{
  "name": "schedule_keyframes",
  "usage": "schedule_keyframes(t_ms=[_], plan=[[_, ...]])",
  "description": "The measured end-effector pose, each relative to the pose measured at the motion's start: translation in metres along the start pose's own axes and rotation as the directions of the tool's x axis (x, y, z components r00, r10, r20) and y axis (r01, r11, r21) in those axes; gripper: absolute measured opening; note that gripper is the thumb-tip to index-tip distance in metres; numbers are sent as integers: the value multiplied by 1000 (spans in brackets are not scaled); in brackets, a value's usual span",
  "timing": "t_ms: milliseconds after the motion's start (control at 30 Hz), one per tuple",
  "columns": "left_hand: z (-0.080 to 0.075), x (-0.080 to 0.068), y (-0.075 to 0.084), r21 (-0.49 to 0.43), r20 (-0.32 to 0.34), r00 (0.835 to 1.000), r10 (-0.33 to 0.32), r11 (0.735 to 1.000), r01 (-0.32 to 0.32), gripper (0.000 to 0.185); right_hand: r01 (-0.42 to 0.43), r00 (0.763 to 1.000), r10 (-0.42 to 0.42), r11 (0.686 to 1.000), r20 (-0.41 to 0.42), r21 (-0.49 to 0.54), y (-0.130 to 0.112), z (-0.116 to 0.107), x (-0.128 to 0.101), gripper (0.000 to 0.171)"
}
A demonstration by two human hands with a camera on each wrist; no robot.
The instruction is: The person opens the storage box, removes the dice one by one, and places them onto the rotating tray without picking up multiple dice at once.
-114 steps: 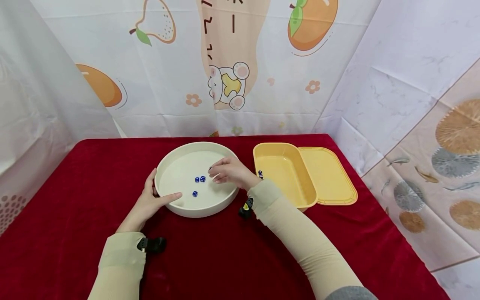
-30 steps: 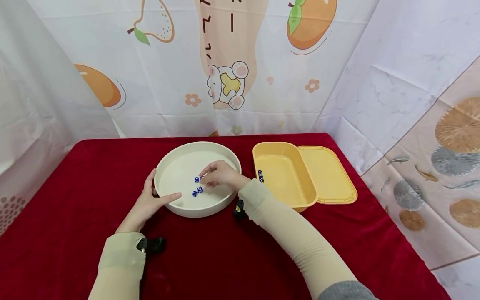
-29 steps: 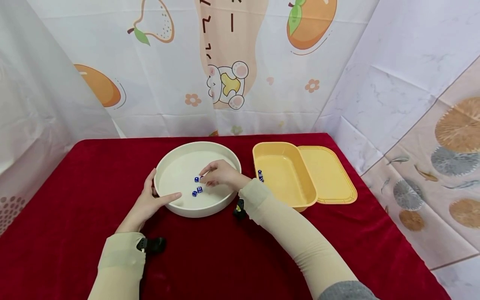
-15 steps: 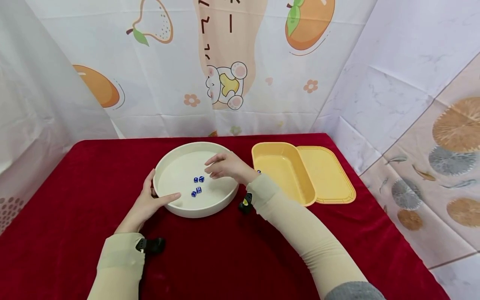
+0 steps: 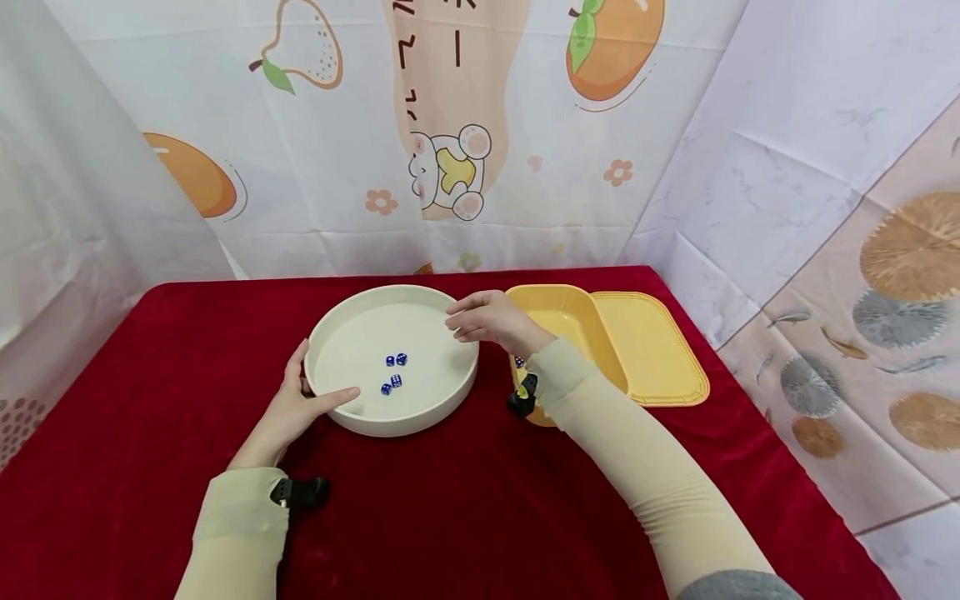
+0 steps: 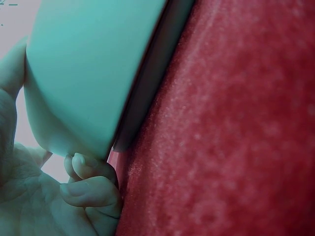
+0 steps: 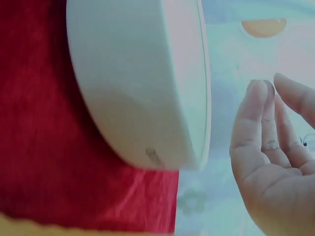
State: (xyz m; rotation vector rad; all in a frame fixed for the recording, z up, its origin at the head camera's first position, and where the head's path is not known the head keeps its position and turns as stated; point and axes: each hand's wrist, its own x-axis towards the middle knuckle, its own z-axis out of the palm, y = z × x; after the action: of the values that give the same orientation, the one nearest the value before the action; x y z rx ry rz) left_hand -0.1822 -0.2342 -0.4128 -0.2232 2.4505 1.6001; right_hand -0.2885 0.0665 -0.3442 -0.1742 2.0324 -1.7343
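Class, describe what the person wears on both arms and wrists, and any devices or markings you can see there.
Both arms wear long, close-fitting beige sleeves. The left hand and right hand are bare. A small black device sits at the left wrist; the one at the right wrist has a yellow mark. Grey fabric shows at the right upper arm.

Red cloth table (image 5: 112,433); fruit-print curtain (image 5: 315,125) behind; marble sheet (image 5: 787,150) right.

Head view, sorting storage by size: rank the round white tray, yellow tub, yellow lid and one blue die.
1. Round white tray
2. Yellow tub and yellow lid: alike, tub partly hidden
3. Blue die
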Motion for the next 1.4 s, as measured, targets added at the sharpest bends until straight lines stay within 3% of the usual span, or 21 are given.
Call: schedule_keyframes(t_ms=[500,800,1400], plan=[[0,0,0,-3,0,1000,-4,1000,4,121,10,1000,-10,1000,-22,-15,2,-45,-15,32],[-1,2,-2,-12,5,1000,8,1000,-8,122,7,998,-3,998,-58,69,15,-67,-16,31],[-1,1,-1,-13,-3,1000,15,1000,-15,120,-52,998,56,992,-37,114,44,-93,-9,40]])
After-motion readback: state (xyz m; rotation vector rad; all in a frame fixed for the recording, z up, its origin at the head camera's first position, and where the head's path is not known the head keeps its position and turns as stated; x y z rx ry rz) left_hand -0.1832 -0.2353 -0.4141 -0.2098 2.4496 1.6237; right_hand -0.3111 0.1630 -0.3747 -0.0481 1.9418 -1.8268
